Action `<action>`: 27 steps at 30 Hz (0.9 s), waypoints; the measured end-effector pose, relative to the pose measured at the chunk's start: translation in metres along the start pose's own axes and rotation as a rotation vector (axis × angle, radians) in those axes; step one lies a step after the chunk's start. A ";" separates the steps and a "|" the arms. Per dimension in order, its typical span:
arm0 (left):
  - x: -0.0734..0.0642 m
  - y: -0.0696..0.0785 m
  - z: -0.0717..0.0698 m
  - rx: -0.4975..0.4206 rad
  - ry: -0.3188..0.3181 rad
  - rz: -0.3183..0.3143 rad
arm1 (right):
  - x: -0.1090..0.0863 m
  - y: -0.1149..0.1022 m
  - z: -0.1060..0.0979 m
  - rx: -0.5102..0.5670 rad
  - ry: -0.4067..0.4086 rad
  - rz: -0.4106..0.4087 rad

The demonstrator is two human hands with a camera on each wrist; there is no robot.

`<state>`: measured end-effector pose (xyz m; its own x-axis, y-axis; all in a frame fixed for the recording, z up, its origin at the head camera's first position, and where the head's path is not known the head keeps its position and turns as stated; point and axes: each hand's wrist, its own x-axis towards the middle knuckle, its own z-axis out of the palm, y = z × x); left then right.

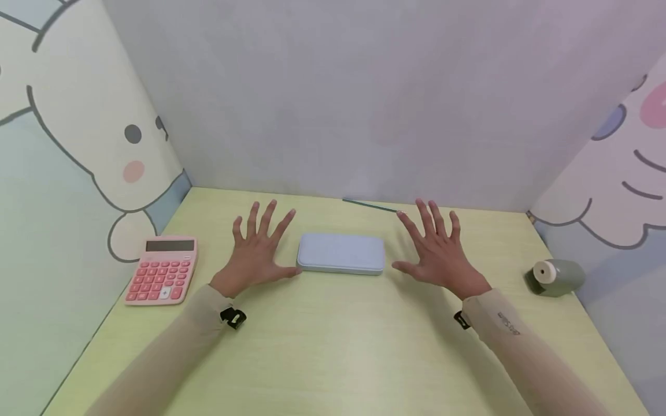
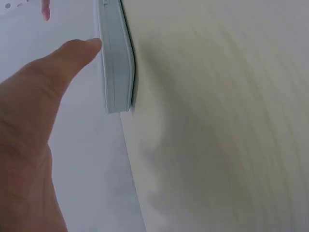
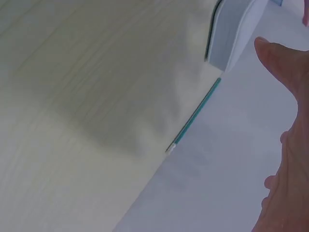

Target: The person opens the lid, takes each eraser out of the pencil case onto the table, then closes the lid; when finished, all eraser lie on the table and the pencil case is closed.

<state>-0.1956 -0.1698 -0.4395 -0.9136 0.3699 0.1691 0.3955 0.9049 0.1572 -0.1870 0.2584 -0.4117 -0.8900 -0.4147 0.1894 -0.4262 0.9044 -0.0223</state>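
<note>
A flat pale-blue case with rounded corners (image 1: 340, 253) lies on the table between the two hands. My left hand (image 1: 255, 254) hovers at its left side with fingers spread, the thumb tip close to the case's near left corner; whether it touches, I cannot tell. Beyond the case's right end is my right hand (image 1: 437, 251), fingers also spread and holding nothing. In the left wrist view the thumb overlaps the side of the case (image 2: 117, 63). A thin green pencil (image 1: 370, 205) lies behind the case, its right end near the right index fingertip.
A pink calculator (image 1: 162, 271) lies at the table's left edge. On the right stands a grey-green pencil sharpener (image 1: 559, 277) with a round hole in its pale front. A plain wall (image 1: 364, 104) rises behind the table (image 1: 333, 346), and cartoon-printed panels flank both sides.
</note>
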 end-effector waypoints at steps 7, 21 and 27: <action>0.007 0.010 0.016 -0.191 -0.023 0.014 | 0.009 -0.025 0.016 0.145 -0.041 0.053; 0.022 0.027 0.046 -0.570 -0.128 -0.030 | 0.022 -0.053 0.048 0.551 -0.119 0.144; 0.023 0.033 0.051 -0.692 -0.126 -0.002 | 0.021 -0.063 0.054 0.627 -0.122 0.115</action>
<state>-0.2083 -0.1203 -0.4798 -0.9020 0.4276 0.0602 0.3247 0.5796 0.7474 -0.1878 0.1877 -0.4591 -0.9318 -0.3608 0.0399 -0.3082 0.7283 -0.6120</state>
